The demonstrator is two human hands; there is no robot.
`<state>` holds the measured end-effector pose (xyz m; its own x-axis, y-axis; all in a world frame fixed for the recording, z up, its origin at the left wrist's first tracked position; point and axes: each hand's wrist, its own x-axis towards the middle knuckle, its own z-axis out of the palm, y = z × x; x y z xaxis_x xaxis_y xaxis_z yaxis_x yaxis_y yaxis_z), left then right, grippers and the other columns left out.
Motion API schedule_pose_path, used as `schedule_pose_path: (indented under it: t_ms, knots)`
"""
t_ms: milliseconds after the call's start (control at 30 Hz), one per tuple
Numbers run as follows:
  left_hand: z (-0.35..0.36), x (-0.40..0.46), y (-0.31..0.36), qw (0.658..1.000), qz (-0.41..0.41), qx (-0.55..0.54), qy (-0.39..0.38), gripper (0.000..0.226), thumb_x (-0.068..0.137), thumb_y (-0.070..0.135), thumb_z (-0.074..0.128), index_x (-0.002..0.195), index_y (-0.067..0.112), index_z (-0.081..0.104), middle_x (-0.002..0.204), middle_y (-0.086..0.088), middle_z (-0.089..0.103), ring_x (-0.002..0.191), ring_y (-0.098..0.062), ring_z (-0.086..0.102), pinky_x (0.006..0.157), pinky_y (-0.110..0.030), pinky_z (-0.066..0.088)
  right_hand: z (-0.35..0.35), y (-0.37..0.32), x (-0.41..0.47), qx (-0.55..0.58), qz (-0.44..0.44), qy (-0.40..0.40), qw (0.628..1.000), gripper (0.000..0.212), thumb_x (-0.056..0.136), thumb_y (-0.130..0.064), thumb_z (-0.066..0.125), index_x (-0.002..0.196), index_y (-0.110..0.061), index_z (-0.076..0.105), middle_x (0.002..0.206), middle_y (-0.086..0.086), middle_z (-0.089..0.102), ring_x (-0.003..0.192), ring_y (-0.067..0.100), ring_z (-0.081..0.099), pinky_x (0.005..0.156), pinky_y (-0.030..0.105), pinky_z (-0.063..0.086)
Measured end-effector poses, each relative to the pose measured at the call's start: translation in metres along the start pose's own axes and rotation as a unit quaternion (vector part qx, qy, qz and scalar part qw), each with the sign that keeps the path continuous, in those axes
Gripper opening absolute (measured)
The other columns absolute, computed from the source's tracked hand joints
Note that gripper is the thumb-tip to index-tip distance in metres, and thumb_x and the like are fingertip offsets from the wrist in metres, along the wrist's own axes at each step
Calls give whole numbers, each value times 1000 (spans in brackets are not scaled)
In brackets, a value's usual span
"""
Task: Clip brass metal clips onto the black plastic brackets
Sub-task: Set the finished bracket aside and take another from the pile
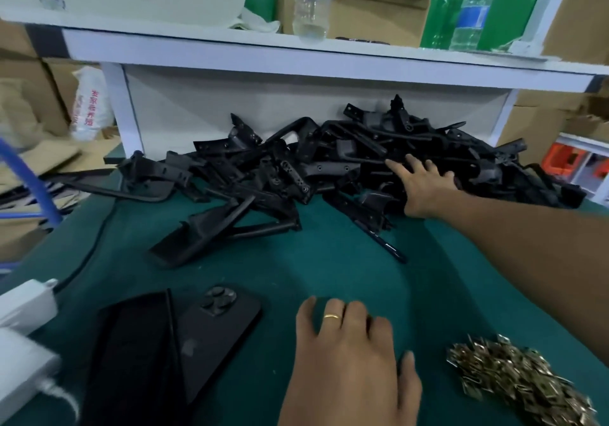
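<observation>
**Picking one bracket off the heap without dragging the rest**

Green table (pixel 329 260) fills most of the frame w/ a white shelf (pixel 296 59) across the top. Black plastic brackets (pixel 296 168) lie in one big tangled pile across mid-frame, up against the shelf's back panel. Brass clips (pixel 514 379) sit in a loose heap at lower right, well apart from the pile.

Right hand (pixel 425 185) reaches from the right edge into the right part of the pile: fingers spread and fairly straight, resting on the brackets, nothing gripped yet as far as I can tell. Left hand (pixel 349 353) lies low centre on the table, fingers loosely curled; can't tell if it hides a clip under the palm. A ring (pixel 331 316) shows on one finger.

Step looks like fetching a bracket. To do it well, IMO: go for a top piece that's not hooked under others, close the fingers round its body, lift straight up so the arms don't snag neighbours, then bring it toward lower centre, near the clips

Black phone (pixel 214 336) lower left, beside a flat black piece – keep the bracket off both
</observation>
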<state>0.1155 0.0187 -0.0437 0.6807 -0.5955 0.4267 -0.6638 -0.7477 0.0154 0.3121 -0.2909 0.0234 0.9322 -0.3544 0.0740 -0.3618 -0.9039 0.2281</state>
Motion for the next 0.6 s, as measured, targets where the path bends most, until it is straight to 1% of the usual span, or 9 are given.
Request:
schedule_pose_path:
  t_ms: [67, 100, 167, 233, 333, 433, 533, 600]
  knots:
    - [2, 1, 1, 1000, 4, 9, -6, 44, 80, 59, 46, 76, 27, 75, 78, 2, 63, 79, -22, 66, 85, -54, 60, 6, -6, 8, 20, -20, 2, 1000, 115, 81, -17, 73, 155, -54, -7, 170, 1, -3, 153, 47, 13, 111, 66, 35]
    - [2, 2, 2, 1000, 6, 14, -10, 44, 79, 60, 46, 75, 27, 74, 78, 2, 63, 79, -22, 66, 85, -54, 60, 8, -8, 11, 6, -32, 17, 999, 112, 82, -16, 73, 155, -53, -3, 168, 5, 5, 148, 50, 23, 107, 65, 40]
    - [3, 2, 3, 1000, 3, 16, -10, 45, 79, 61, 45, 73, 26, 74, 78, 2, 62, 78, -22, 66, 84, -54, 60, 9, -10, 12, -47, -62, 65, 995, 98, 82, -18, 75, 154, -44, 13, 155, 14, 26, 128, 49, 44, 93, 59, 53]
    - [3, 3, 4, 1000, -2, 14, 2, 45, 80, 60, 46, 73, 25, 73, 78, 1, 61, 77, -23, 65, 85, -54, 60, 5, -14, 9, -74, -85, 103, 988, 82, 83, -25, 77, 147, -35, 27, 140, 15, 39, 112, 44, 54, 81, 53, 58]
    - [3, 2, 4, 1000, -4, 6, 17, 45, 82, 59, 47, 77, 24, 74, 79, 1, 61, 77, -23, 63, 87, -55, 58, -7, -23, 3, -89, -92, 122, 984, 71, 85, -25, 76, 141, -31, 34, 128, 15, 48, 103, 41, 59, 72, 47, 56]
    - [4, 1, 4, 1000, -6, -4, 26, 45, 87, 59, 47, 80, 23, 74, 81, 1, 61, 79, -23, 63, 90, -55, 57, -26, -21, 0, -91, -93, 145, 981, 70, 86, -21, 75, 144, -28, 36, 121, 14, 56, 97, 39, 62, 62, 40, 48]
    - [3, 0, 4, 999, -12, -10, 28, 47, 90, 58, 46, 83, 21, 74, 84, -1, 62, 82, -25, 62, 91, -56, 55, -49, -10, -5, -82, -103, 181, 975, 68, 85, -22, 76, 143, -26, 41, 116, 12, 61, 91, 36, 64, 59, 37, 46]
    - [2, 1, 4, 1000, -12, -14, 24, 48, 91, 58, 45, 85, 21, 74, 85, -1, 62, 83, -26, 62, 92, -56, 54, -62, -3, -11, -75, -114, 190, 972, 67, 82, -23, 77, 140, -28, 44, 115, 10, 62, 88, 35, 64, 58, 35, 44]
